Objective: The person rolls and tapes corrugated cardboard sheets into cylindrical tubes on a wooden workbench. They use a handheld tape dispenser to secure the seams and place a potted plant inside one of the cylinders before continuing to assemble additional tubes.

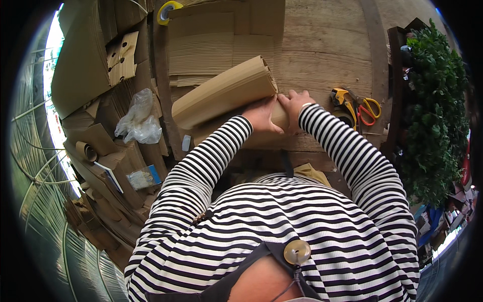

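Note:
A brown cardboard sheet (pixel 221 93) is bent over into a curved fold on the wooden table, and its layered edge faces right. My left hand (pixel 261 116) grips its right end near the table's front, thumb stretched along the lower part and fingers partly hidden by the fold. Close beside it, my right hand (pixel 294 104) has its fingers bent around the same end of the cardboard. The two hands nearly touch. What lies beneath my palms is hidden.
Orange-handled scissors (pixel 370 111) and a yellow tape dispenser (pixel 343 100) lie right of my hands. Flat cardboard (pixel 201 55) lies behind the fold, near a yellow tape roll (pixel 168 12). Cardboard stacks and a clear plastic bag (pixel 140 118) stand left; green foliage (pixel 435 116) lines the right.

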### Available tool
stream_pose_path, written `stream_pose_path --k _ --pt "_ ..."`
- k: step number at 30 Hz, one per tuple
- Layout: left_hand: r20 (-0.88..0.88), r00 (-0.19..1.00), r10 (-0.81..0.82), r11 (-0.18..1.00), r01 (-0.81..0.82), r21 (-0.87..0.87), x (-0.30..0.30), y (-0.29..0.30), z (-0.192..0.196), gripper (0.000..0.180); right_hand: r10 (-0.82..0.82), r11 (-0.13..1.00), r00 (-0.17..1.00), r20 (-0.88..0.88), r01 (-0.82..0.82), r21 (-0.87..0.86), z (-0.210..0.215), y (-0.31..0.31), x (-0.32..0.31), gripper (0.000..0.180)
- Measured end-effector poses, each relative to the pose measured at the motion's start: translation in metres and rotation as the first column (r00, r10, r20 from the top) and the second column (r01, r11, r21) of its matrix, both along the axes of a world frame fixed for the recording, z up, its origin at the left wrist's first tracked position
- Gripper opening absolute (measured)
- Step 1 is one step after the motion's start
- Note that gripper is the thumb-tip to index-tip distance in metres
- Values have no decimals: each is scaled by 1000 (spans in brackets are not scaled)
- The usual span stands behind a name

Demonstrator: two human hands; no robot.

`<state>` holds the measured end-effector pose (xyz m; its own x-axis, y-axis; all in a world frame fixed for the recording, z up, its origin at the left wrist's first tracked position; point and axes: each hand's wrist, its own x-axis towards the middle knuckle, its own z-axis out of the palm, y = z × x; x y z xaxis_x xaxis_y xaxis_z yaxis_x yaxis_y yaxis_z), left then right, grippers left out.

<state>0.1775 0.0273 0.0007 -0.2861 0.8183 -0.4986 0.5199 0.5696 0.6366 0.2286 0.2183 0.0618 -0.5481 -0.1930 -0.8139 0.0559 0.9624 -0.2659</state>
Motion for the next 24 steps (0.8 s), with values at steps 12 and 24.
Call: stream_pose_path --k 12,24 --pt "28 998 -48 962 54 -269 42 3 43 129 -104 994 992 66 106 -25 6 -17 31 128" --pt "-213 974 79 996 -85 -18 90 -26 28 112 -32 996 997 76 26 81 -29 -39 71 154"
